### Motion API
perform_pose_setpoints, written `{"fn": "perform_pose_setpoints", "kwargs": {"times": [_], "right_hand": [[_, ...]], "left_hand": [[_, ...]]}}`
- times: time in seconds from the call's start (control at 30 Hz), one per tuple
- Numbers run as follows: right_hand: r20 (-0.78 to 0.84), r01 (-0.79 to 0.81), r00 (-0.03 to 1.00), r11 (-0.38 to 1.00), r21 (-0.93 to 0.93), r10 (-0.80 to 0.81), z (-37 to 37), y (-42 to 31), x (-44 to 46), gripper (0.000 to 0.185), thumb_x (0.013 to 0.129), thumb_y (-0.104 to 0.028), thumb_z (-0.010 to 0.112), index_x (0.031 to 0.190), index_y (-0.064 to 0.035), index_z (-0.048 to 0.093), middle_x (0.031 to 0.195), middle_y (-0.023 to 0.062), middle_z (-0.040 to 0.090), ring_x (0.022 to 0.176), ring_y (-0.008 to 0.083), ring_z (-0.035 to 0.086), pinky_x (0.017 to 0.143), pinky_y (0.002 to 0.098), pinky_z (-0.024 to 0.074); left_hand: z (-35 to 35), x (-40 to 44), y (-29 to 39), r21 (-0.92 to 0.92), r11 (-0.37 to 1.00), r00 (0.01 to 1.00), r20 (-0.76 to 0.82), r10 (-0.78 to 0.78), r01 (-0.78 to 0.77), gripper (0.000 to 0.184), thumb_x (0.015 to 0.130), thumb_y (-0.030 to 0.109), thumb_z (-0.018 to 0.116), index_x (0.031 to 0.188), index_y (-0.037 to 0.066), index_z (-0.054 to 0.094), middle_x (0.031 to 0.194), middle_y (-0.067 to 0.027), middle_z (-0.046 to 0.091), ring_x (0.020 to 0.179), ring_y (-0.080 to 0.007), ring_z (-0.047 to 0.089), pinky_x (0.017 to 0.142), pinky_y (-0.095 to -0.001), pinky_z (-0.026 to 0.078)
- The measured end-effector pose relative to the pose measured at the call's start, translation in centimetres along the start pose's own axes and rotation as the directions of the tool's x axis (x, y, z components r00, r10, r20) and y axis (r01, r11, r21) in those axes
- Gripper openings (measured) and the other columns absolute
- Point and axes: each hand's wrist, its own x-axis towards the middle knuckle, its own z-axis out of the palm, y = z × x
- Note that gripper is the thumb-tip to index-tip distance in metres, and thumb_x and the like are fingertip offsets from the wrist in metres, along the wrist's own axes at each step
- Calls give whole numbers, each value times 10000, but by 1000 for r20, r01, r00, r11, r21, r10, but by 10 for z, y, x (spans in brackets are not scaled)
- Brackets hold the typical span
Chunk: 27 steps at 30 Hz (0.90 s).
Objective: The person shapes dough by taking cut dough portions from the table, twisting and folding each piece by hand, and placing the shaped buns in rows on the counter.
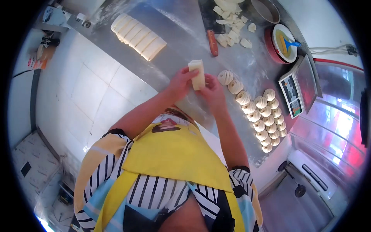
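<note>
Though narrow, thick dough piece [198, 80] (creamy white)

White-dusted metal table [172, 38]
Sliced dough slab [138, 36] upper left — knife [212, 43] top centre — coiled buns [265, 111] and scale [292, 91] at right.

You hold a pale dough strip [198, 79] in your left hand [181, 82] and right hand [212, 91] over the table [176, 52]. Coiled dough pieces [260, 102] sit at your right, a sliced slab [138, 36] at your left.

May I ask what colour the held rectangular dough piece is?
The dough piece is pale cream, clearest in head view.
</note>
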Motion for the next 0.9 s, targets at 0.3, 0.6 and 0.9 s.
{"fn": "perform_pose_setpoints", "kwargs": {"times": [0.3, 0.6, 0.9], "right_hand": [[105, 435, 847, 565, -702, -522, -12, -21, -37, 369, 753, -109, 689, 1080, -50, 530, 1085, 85, 522, 870, 226, 577, 707, 319, 495], [-117, 195, 915, 675, -711, -387, -45, 27, -41, 365, 757, -57, 655, 1091, -46, 510, 1084, 96, 533, 875, 276, 603, 686, 360, 514], [140, 330, 944, 845, -421, -299, -34, 18, -72, 406, 772, -14, 607, 1167, -48, 521, 905, 71, 621, 817, 155, 598, 732, 269, 502]], "left_hand": [[4, 7, 11, 250, 915, 948, -57, -314, 318, 255, 830, 128, 603, 1038, -6, 542, 947, -132, 602, 846, -218, 640, 700, -325, 565], [16, -11, -16, 896, 416, 988, 146, 46, -152, 152, 849, 72, 549, 993, 34, 583, 948, -97, 633, 825, -202, 640, 686, -294, 542], [10, -6, -21, 915, 403, 997, 44, -64, -14, 266, 777, 37, 571, 1041, 42, 604, 947, -113, 637, 811, -244, 632, 703, -325, 502]]}}
